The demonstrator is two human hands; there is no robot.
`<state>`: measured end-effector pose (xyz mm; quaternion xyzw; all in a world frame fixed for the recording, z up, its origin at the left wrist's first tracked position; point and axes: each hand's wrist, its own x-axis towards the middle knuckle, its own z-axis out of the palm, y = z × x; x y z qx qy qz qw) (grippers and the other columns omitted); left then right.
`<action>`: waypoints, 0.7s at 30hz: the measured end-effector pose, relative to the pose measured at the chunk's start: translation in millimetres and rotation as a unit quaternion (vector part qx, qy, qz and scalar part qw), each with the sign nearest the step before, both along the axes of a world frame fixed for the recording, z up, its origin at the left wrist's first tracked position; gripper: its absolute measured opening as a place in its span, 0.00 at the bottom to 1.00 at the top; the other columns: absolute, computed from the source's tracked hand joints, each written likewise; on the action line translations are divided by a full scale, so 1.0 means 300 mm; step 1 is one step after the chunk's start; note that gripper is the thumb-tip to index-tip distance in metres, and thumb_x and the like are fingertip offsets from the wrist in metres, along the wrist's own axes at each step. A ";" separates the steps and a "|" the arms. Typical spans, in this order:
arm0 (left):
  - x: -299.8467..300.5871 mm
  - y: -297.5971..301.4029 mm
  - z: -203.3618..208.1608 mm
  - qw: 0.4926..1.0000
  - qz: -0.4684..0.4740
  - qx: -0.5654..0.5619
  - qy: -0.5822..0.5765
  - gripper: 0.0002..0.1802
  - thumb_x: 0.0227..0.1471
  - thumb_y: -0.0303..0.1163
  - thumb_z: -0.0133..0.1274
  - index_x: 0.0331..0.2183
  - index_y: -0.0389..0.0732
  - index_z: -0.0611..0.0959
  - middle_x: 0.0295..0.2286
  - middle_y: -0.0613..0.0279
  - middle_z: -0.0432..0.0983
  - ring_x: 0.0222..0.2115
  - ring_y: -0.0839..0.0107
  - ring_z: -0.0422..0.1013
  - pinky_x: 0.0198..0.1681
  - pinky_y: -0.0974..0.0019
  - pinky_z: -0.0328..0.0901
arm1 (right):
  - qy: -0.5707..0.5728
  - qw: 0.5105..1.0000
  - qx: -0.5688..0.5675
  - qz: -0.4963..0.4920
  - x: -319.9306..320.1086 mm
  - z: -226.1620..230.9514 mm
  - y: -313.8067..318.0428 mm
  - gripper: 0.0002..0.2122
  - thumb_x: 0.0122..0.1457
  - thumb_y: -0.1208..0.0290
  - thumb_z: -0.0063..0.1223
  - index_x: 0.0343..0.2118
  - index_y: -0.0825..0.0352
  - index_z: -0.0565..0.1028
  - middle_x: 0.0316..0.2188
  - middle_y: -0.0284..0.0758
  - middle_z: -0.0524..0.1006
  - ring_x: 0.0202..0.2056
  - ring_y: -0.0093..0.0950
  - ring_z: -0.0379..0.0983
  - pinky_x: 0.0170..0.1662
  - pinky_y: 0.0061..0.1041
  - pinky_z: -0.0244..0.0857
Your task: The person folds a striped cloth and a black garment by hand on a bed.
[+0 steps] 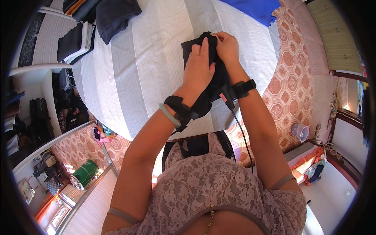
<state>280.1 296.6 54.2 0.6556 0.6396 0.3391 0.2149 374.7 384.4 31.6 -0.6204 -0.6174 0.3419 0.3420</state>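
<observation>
A black garment [209, 88] lies bunched and partly folded on the cloth-covered table in front of me. My left hand [199, 68] rests on top of it, fingers stretched out toward its far end and thumb apart on the right side. At that far end, my right hand [228, 47] pinches the edge of the garment between thumb and fingers. Both hands and forearms cover part of the fabric, so I cannot tell what kind of garment it is.
The round table [129, 78] has a striped grey and white cloth. Folded dark clothes [117, 17] and a black-and-white stack [74, 43] sit at the far left; blue fabric [254, 9] lies at the far right. A cable [243, 137] hangs from my right wrist strap [243, 88].
</observation>
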 end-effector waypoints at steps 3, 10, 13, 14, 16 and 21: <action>0.032 0.003 0.008 0.999 -0.015 -0.022 0.026 0.37 0.38 0.25 0.53 0.51 0.33 0.57 0.36 0.48 0.59 0.36 0.52 0.63 0.38 0.61 0.63 | -0.049 0.999 -0.007 0.007 0.030 0.028 0.029 0.10 0.48 0.62 0.52 0.25 0.65 0.77 0.21 0.37 0.75 0.24 0.33 0.71 0.28 0.27 0.64; 0.041 -0.015 -0.014 0.993 -0.087 0.009 0.082 0.36 0.37 0.23 0.51 0.50 0.29 0.58 0.37 0.49 0.60 0.37 0.54 0.62 0.39 0.61 0.62 | -0.098 0.993 0.000 0.068 0.056 0.033 0.067 0.10 0.45 0.61 0.53 0.24 0.63 0.77 0.21 0.35 0.75 0.24 0.31 0.71 0.28 0.27 0.64; 0.034 -0.023 -0.021 0.987 -0.128 0.011 0.101 0.32 0.34 0.20 0.50 0.46 0.29 0.63 0.36 0.49 0.62 0.37 0.54 0.62 0.41 0.61 0.61 | -0.100 0.985 0.054 0.131 0.056 0.041 0.060 0.10 0.44 0.63 0.54 0.22 0.64 0.77 0.18 0.34 0.74 0.21 0.29 0.69 0.25 0.25 0.62; 0.038 -0.022 -0.021 0.987 -0.128 0.011 0.100 0.32 0.34 0.20 0.50 0.46 0.29 0.63 0.36 0.49 0.62 0.37 0.54 0.62 0.41 0.61 0.61 | -0.112 0.974 0.097 0.170 0.051 0.047 0.056 0.10 0.44 0.63 0.55 0.21 0.66 0.76 0.15 0.34 0.73 0.18 0.27 0.68 0.23 0.23 0.60; 0.048 -0.021 -0.027 0.971 -0.181 -0.030 0.155 0.28 0.32 0.18 0.48 0.42 0.28 0.67 0.37 0.50 0.63 0.38 0.53 0.61 0.42 0.62 0.61 | -0.126 0.959 0.154 0.199 0.020 0.042 0.046 0.09 0.44 0.64 0.54 0.20 0.66 0.75 0.15 0.35 0.72 0.18 0.31 0.68 0.23 0.26 0.61; 0.070 0.001 -0.081 0.983 -0.074 -0.024 0.167 0.15 0.34 0.20 0.47 0.31 0.34 0.75 0.33 0.49 0.70 0.36 0.52 0.63 0.39 0.62 0.60 | -0.153 0.947 0.169 0.227 -0.012 0.068 -0.044 0.09 0.46 0.64 0.52 0.20 0.66 0.71 0.17 0.37 0.72 0.21 0.38 0.68 0.24 0.32 0.61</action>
